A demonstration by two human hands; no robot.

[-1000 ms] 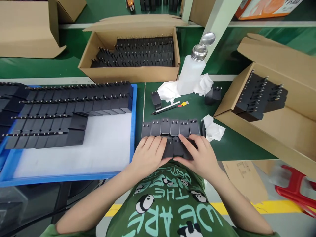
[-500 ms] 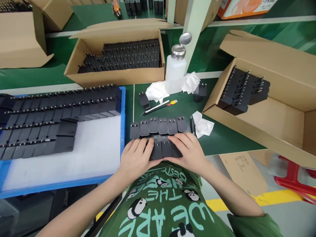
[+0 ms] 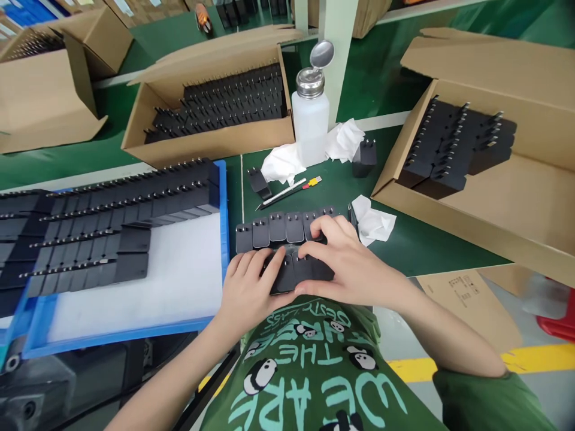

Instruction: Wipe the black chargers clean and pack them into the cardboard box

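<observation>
Chargers (image 3: 287,226) lie in two short rows on the green worktop (image 3: 404,245) right in front of you, prongs up. Your right hand (image 3: 348,263) has moved since half a second ago: then it lay flat on the near row, now its fingers reach forward and rest spread over the far row's right end. Your left hand (image 3: 249,287) has stayed put, flat and open, fingertips pressing the near row's left units without gripping any. By my reading, you have gone from steadying the near row to squaring up the far one. Your view has also swung a little, so the blue tray (image 3: 220,197) and solvent bottle (image 3: 309,126) sit lower and more to the left in the frame.
</observation>
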